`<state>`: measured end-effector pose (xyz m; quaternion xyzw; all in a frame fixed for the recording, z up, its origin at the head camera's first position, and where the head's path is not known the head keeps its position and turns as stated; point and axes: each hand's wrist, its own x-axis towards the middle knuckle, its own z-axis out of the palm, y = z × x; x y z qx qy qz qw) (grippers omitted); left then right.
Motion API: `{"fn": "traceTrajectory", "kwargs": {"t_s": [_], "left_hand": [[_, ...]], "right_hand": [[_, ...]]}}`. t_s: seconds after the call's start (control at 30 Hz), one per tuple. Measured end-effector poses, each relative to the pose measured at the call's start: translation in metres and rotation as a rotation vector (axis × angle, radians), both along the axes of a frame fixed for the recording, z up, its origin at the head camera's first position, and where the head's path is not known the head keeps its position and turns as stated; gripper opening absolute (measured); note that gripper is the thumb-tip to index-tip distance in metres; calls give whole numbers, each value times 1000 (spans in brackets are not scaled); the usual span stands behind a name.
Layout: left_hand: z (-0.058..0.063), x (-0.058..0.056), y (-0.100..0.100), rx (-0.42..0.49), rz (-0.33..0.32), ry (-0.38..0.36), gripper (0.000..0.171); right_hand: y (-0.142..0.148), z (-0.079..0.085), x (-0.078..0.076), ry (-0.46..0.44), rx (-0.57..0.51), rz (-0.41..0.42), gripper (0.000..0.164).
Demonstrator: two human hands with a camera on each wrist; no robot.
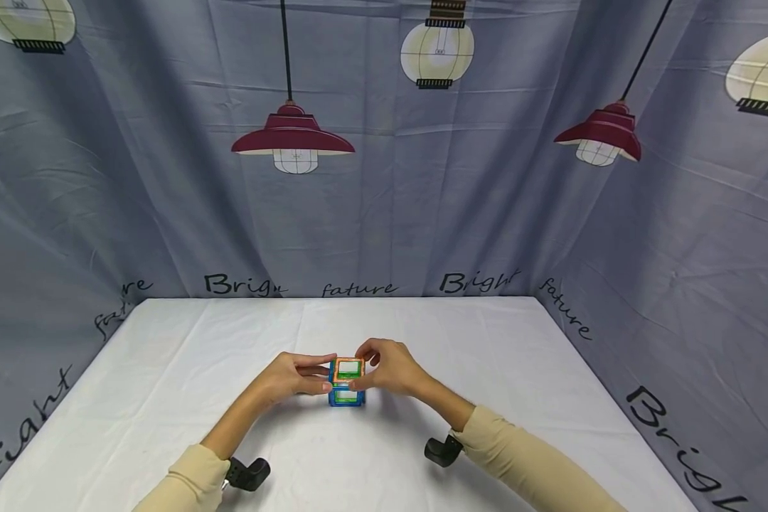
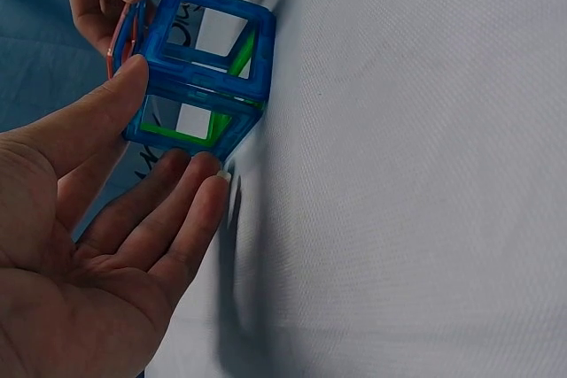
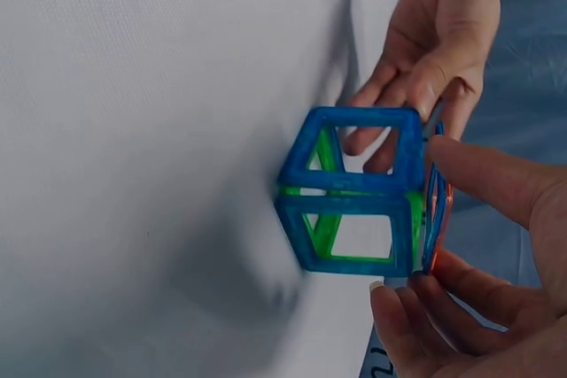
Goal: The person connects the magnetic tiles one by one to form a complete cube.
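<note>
A small cube of blue and green magnetic tiles (image 1: pixel 347 403) stands on the white tabletop, its open-framed sides showing through. An orange square tile (image 3: pixel 448 210) lies along its top, with a thin blue tile (image 3: pixel 433 219) right beneath it. My left hand (image 1: pixel 286 377) holds the cube from the left, thumb at a near top corner and fingers along the side. From the right, my right hand (image 1: pixel 393 366) pinches the orange tile between thumb and fingers at its edges. A green tile (image 3: pixel 328 236) shows inside the blue frames.
White cloth (image 1: pixel 486 341) covers the table. A grey-blue curtain (image 1: pixel 384 213) printed with lamps and lettering hangs behind and along both sides. Black wrist cameras (image 1: pixel 249 475) jut inward from both sleeves, low over the cloth.
</note>
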<state>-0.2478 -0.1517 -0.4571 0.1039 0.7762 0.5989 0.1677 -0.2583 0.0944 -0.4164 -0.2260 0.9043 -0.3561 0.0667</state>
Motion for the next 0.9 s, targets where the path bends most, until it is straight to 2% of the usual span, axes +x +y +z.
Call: {"fn": "traceTrajectory", "kwargs": {"t_s": [0.33,0.57,0.9], "left_hand": [[0,-1,0,21,-23,10,66],[4,1,1,10,-34,28,66],[6,2,3,-30,-12,54,69]], "right_hand": [[-5,-5,4,40,-18,-24,51],[-4,-9,6,85,-19,-27,53],[-1,-8,5,30,-15,-3,61]]}}
